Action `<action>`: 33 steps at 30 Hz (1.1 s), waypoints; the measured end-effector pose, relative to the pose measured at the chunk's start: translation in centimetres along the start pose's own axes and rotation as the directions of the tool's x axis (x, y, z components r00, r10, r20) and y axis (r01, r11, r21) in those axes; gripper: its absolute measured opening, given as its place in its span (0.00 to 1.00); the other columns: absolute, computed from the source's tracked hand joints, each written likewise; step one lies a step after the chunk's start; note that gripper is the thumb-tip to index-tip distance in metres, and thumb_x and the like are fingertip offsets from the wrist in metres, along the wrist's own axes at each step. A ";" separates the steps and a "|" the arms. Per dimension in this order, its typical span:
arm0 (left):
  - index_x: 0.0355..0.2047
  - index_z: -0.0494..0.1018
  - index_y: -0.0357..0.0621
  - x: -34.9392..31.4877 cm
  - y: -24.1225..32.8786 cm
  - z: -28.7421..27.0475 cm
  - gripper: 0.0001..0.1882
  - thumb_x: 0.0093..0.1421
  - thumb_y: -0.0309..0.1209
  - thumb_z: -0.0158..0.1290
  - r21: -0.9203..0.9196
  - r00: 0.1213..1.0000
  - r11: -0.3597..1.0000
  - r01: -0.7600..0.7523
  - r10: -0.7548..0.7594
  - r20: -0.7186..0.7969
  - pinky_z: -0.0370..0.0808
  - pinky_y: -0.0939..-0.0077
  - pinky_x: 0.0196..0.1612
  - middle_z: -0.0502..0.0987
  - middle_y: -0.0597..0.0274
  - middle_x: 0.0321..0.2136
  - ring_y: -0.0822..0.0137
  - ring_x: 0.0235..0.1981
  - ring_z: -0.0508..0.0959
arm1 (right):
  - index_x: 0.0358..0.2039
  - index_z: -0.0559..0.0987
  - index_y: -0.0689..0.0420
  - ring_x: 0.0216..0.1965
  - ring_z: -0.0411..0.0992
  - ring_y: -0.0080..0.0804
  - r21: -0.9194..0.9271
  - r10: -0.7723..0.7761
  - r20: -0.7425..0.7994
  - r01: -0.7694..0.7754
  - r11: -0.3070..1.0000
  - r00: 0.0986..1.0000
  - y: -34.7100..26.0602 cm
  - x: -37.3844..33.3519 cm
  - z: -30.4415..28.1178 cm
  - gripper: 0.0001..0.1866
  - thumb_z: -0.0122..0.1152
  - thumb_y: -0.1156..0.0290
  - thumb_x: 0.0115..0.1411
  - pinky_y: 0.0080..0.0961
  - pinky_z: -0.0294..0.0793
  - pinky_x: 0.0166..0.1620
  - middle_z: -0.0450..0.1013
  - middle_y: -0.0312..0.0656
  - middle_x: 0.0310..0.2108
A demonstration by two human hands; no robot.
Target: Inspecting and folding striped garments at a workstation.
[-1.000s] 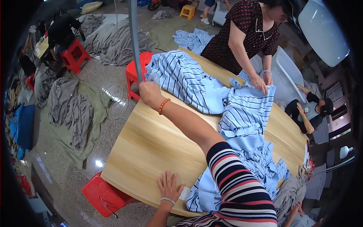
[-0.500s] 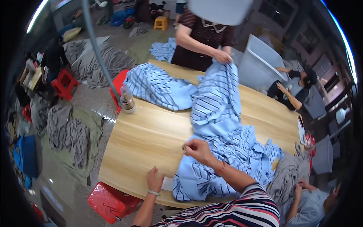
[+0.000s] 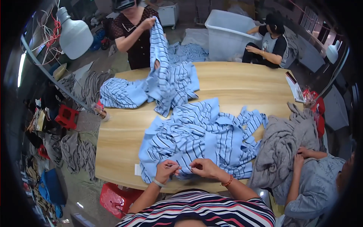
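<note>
A heap of light-blue knit fabric with dark stripes [image 3: 189,132] lies bunched before me at the near side of the table. At its near edge my left hand [image 3: 166,172] is closed, a thin pale sliver showing between its fingers, too small to name. Close to its right, my right hand [image 3: 206,168] pinches what looks like an edge of the striped fabric. A short stretch of cloth shows between the two hands. A white slip [image 3: 137,169] juts out beside the heap on the left.
Across the wooden table [image 3: 121,151], a person [image 3: 136,34] lifts another striped piece. Grey fabric [image 3: 283,151] is piled at the right, where another person's hands [image 3: 300,157] work. A white bin [image 3: 230,38] stands behind. Red stools [image 3: 115,198] and a hanging lamp [image 3: 75,36] surround the table.
My hands have come together at the heap's near edge; the right held something small and dark before. The person opposite has pulled their striped piece left and up. My view has shifted.
</note>
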State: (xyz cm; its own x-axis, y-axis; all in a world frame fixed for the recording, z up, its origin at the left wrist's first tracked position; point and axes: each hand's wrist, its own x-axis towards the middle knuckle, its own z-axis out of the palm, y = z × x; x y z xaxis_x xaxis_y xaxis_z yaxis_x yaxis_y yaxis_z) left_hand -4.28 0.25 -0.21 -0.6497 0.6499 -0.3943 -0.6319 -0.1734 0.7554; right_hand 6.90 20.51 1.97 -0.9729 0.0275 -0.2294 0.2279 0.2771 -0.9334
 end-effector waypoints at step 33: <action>0.32 0.74 0.36 5.1 -1.7 -3.1 0.10 0.55 0.31 0.54 0.774 0.952 0.619 -0.131 0.296 -0.075 0.65 0.85 0.27 0.74 0.70 0.23 0.81 0.25 0.69 | 0.47 0.71 0.63 0.28 0.71 0.50 -0.385 -0.137 -0.143 0.073 0.920 0.980 -0.2 -0.3 -0.4 0.19 0.52 0.69 0.56 0.38 0.70 0.34 0.73 0.54 0.26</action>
State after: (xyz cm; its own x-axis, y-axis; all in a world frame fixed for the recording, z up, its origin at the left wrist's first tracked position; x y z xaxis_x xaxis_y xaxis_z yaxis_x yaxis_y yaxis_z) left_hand -7.82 1.57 -5.14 -0.8375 0.5119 -0.1912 0.0214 0.3805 0.9245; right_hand 7.10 20.83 2.37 -0.9903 0.1266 -0.0571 0.1245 0.6270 -0.7690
